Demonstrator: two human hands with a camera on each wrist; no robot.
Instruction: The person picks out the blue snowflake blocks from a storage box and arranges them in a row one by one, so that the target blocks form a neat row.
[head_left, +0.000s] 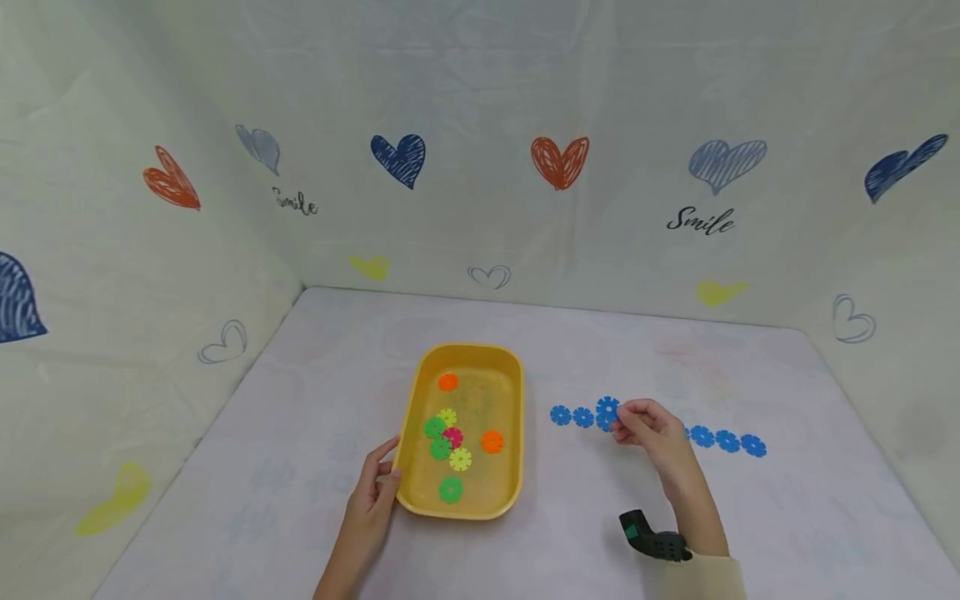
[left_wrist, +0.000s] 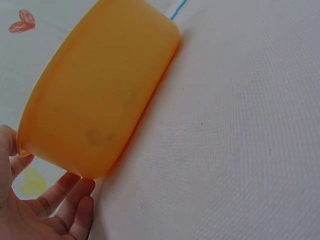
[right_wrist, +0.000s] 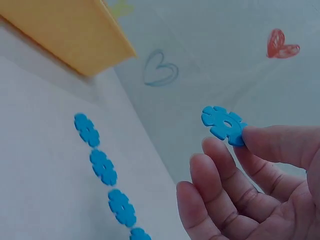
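A blue snowflake disc is pinched between the thumb and forefinger of my right hand. In the head view it overlaps a row of blue snowflake discs on the table; the right wrist view shows it raised above them. My hand hides the middle of that row, while its right end shows past the wrist. My left hand grips the near left side of a yellow tray, with fingers against its outer wall. Orange, green, yellow and pink snowflake discs lie scattered in the tray.
The white table meets pale curtains printed with hearts at the back and left. A black wrist device sits at my right forearm, above a cream sleeve. The tray stands left of the blue row.
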